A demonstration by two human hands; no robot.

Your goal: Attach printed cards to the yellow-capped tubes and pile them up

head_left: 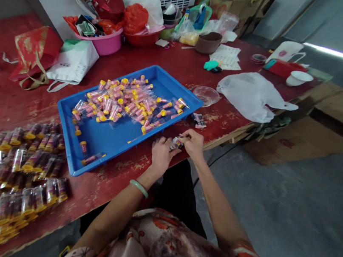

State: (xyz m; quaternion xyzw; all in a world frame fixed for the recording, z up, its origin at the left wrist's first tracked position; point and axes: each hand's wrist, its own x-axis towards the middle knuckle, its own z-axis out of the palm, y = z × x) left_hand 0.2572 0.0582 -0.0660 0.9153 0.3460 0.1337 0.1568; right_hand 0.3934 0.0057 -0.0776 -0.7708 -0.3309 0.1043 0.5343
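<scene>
At the table's front edge, my left hand [161,155] and my right hand [192,143] meet around a small printed packet [177,143] with dark and white markings. Both are closed on it, and the fingers partly cover it. A similar small stack of printed labels or packets [199,120] lies on the table just beyond my right hand. Left of my hands is a blue tray [98,162] with a heap of clear tubes [136,102] with yellow caps and pink contents. The tray's near right side is close to my left hand.
Rows of dark-filled tubes with yellow ends [15,182] are stacked at the left front. Beyond the tray are a clear plastic lid [207,96], a white plastic bag [250,95], a pink basin [107,43], a red gift bag [37,52] and a brown bowl [208,44]. Cardboard boxes [305,140] stand on the right.
</scene>
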